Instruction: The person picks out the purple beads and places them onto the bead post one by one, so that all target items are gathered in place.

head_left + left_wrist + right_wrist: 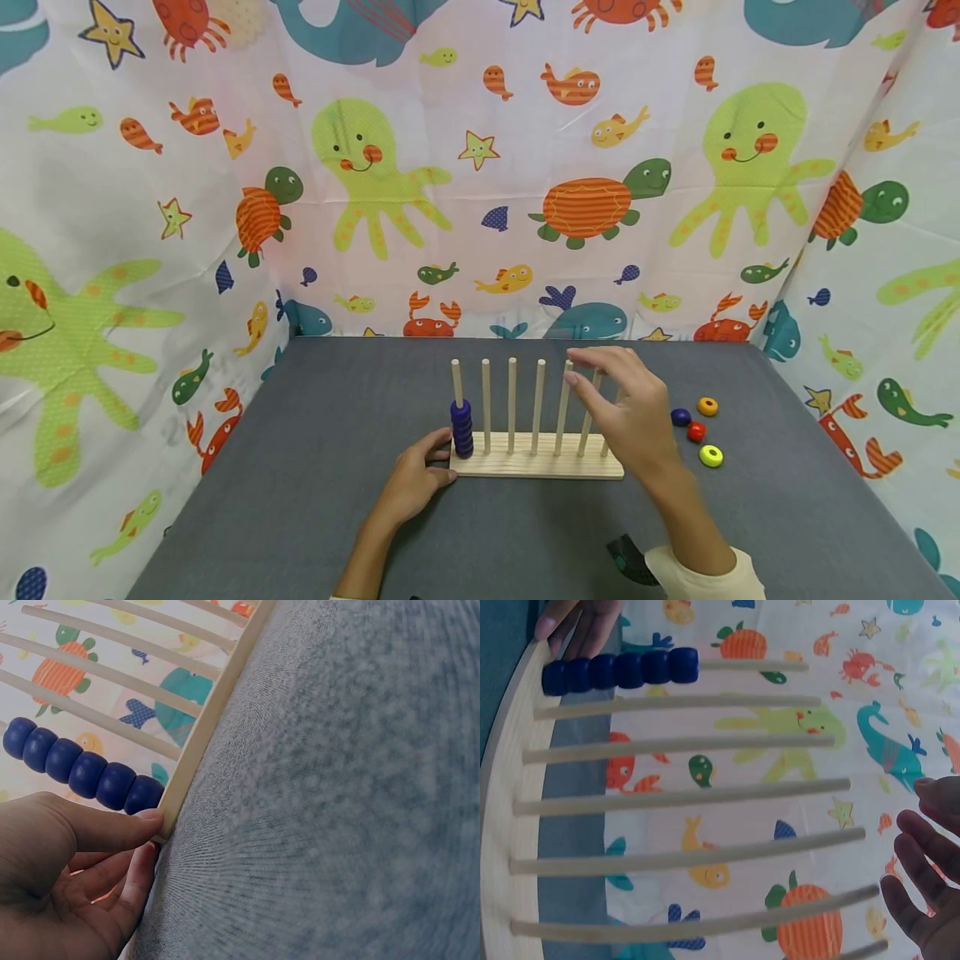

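A pale wooden peg rack (536,467) stands on the table with several upright pegs along its base. A stack of dark blue beads (462,430) sits low on its leftmost peg; the other pegs that show carry no beads. My left hand (412,477) grips the left end of the base, its thumb (124,829) against the wood beside the beads. Up by the tops of the pegs toward the right is my right hand (628,408), its fingers spread apart and holding nothing. In the head view it covers part of the rightmost pegs.
Right of the rack lie loose beads: a blue bead (680,417), an orange bead (707,406), a red bead (696,432) and a yellow bead (710,456). A black object (630,560) shows by the right sleeve. A sea-animal printed curtain (465,208) surrounds the grey table (337,400).
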A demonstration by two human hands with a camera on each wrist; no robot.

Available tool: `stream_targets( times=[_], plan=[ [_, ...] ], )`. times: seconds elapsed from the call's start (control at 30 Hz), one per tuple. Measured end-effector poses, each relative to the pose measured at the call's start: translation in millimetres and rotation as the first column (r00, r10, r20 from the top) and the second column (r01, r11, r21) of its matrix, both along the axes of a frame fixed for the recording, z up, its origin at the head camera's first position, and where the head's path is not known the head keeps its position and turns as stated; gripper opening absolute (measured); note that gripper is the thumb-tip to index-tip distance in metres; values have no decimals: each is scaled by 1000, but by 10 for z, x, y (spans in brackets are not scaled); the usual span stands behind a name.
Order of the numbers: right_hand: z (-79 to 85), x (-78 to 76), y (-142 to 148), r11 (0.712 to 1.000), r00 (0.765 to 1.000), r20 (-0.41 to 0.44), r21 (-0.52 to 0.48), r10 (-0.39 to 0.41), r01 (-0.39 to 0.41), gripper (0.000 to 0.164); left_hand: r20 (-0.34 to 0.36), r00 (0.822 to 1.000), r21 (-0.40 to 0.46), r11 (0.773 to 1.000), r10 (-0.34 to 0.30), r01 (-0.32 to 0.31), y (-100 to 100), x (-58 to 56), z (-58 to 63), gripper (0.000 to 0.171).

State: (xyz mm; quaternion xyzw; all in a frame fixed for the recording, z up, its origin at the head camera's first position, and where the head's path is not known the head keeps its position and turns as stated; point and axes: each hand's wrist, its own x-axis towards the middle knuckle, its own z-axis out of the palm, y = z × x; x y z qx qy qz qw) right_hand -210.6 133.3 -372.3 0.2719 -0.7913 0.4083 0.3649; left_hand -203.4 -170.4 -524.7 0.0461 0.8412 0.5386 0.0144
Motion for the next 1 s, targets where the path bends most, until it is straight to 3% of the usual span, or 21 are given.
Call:
stream_targets(
  times=[0.33,0.6,0.83,1.0],
  plan=[
    [-106,17,309,992,996,37,-95,-77,80,35,5,1000,0,1000,1,-1,-5,5,1,65],
    [-250,19,568,984,985,86,-84,-152,160,30,16,1000,-4,1000,3,-3,2,12,16,65],
    [-394,10,764,964,960,177,-110,-219,241,26,13,1000,0,1000,-1,1,1,13,18,65],
    [-476,-1,889,946,927,245,-91,-282,312,25,10,1000,-8,1000,2,-1,2,12,19,65]
  ],
)
